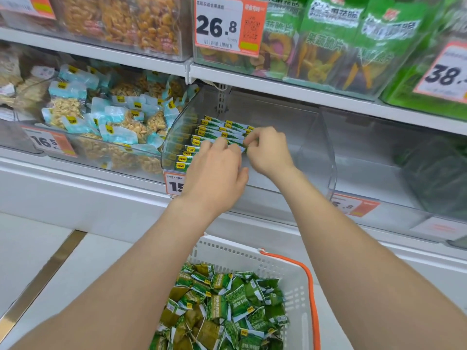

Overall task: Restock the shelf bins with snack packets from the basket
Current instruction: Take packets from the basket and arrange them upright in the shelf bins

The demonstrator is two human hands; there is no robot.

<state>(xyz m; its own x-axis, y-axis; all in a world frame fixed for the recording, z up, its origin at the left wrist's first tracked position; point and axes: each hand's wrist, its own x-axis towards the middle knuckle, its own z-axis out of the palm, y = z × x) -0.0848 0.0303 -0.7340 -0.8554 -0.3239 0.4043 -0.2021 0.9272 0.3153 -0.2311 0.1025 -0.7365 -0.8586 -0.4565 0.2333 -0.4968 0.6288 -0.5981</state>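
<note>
Store shelf, clear bin (316, 147) at centre: green packets (214, 127) stand in neat rows. Right hand (267, 150) pinches one into line; left hand (214, 170) steadies neighbours, grip unclear. Supply basket (285, 263) at 6 o'clock.

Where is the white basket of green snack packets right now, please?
In the head view, the white basket sits at the bottom, right of centre, directly below the clear shelf bin that holds the rows of green packets.
</note>
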